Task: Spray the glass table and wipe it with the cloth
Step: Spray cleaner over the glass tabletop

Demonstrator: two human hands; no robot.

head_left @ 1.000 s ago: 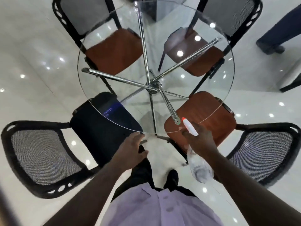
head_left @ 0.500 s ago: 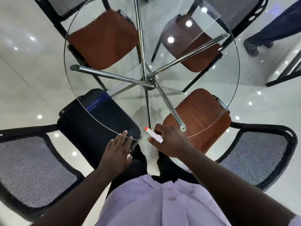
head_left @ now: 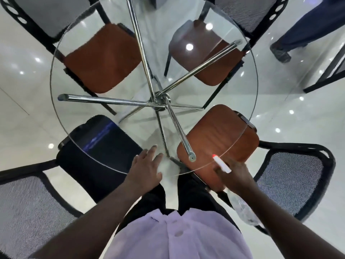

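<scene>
A round glass table (head_left: 61, 101) on chrome legs fills the upper middle of the head view. My right hand (head_left: 234, 175) grips a clear spray bottle (head_left: 241, 208) at the table's near right edge; its white nozzle with a red tip (head_left: 221, 164) points over the glass. My left hand (head_left: 144, 168) lies with straight fingers on the near edge of the glass. Something white shows beside and under that hand's fingers; I cannot tell whether it is the cloth.
Several chairs ring the table: brown seats (head_left: 101, 57) at far left, far right and near right (head_left: 220, 139), a black seat (head_left: 97, 156) at near left. Another person's leg and shoe (head_left: 280, 51) stand at the upper right. White glossy floor all around.
My right hand has swung with the spray bottle from the table's near middle out to the near right edge. My left hand has slid forward onto the glass.
</scene>
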